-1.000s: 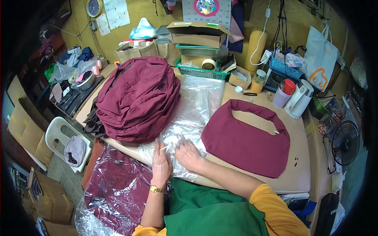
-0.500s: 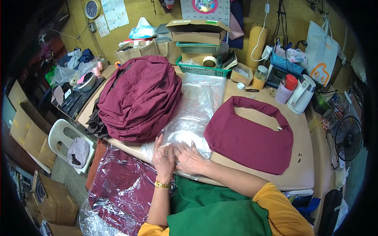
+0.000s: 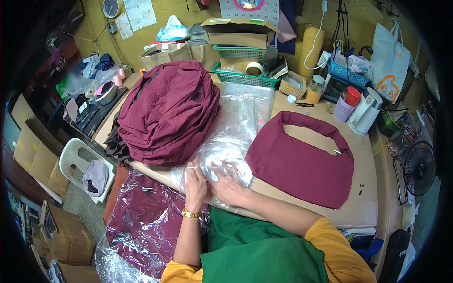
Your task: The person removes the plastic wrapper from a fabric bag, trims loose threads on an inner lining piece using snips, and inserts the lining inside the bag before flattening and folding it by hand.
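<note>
A stack of clear plastic bags (image 3: 226, 137) lies at the table's front edge. At its near end, my left hand (image 3: 194, 184) pinches the plastic, and film partly blurs its fingertips. Beside it my right hand (image 3: 229, 186) rests on the same plastic with its fingers stretched out and apart. A maroon shoulder bag (image 3: 299, 165) lies flat on the right, its strap looped away from me. To the left rises a pile of maroon fabric bags (image 3: 167, 113), with dark cloth showing at its side. Maroon items in clear plastic (image 3: 146, 221) sit below the table edge, left of my lap.
Green baskets (image 3: 245, 81) with a tape roll and a cardboard box stand at the back. A jar (image 3: 315, 89), a lilac cup (image 3: 343, 111) and a white kettle (image 3: 365, 112) are at the back right. A white chair (image 3: 75, 158) stands left; a fan (image 3: 419, 167) is far right.
Both hands stay at the near end of the plastic, the right hand's fingers more spread. The whole view has shifted slightly.
</note>
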Available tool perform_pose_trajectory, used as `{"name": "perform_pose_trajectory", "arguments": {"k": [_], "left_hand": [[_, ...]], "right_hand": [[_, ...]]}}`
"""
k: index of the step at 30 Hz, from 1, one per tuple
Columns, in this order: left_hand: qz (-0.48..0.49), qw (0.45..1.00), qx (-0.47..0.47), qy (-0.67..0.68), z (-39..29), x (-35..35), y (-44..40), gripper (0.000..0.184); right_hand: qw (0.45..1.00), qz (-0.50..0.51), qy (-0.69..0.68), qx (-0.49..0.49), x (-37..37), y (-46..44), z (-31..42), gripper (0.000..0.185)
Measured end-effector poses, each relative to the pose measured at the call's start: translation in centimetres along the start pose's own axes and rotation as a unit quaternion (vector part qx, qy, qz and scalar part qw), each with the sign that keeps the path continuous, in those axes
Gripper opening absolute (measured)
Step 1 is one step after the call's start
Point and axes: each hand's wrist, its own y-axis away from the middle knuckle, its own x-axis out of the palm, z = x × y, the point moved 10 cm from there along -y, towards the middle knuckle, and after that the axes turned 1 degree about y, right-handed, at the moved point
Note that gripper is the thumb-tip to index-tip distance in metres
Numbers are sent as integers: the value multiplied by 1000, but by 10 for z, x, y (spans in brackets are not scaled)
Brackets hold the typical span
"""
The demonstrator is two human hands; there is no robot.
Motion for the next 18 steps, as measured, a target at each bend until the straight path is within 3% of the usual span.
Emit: {"name": "perform_pose_trajectory", "arguments": {"k": [3,4,5,6,9,10,11,13,15,17,18], "left_hand": [[46,998,-49,7,34,14,21,36],[-22,999,-20,27,23,1,20,33],[-19,999,-17,27,21,0,18,33],[-40,997,-41,43,27,-7,16,31],[-58,989,-83,108,43,-12,11,31],[-67,984,-95,138,55,-11,10,28],[-74,977,-107,167,65,-8,10,25],[-29,979,-66,189,42,-11,9,25],[-69,971,-75,214,36,-14,13,24],[-44,978,-116,167,45,-10,10,18],[-44,991,-34,119,29,-14,6,19]], "right_hand": [[999,23,-7,43,14,-34,-33,46],[995,36,-82,33,24,-44,-39,44],[986,49,-156,24,37,-54,-45,43],[989,-34,-146,-19,24,-54,-34,40],[994,-95,-58,-8,14,-43,-31,41],[974,-221,-32,-32,-5,-30,-24,41],[974,-221,-31,-31,-7,-28,-27,41],[994,-71,-80,7,-11,-25,-27,43],[990,-119,-67,-17,-7,-23,-28,38],[968,-214,-102,-85,-39,-2,-11,33],[969,-212,-109,-62,-40,-1,-9,33]]}}
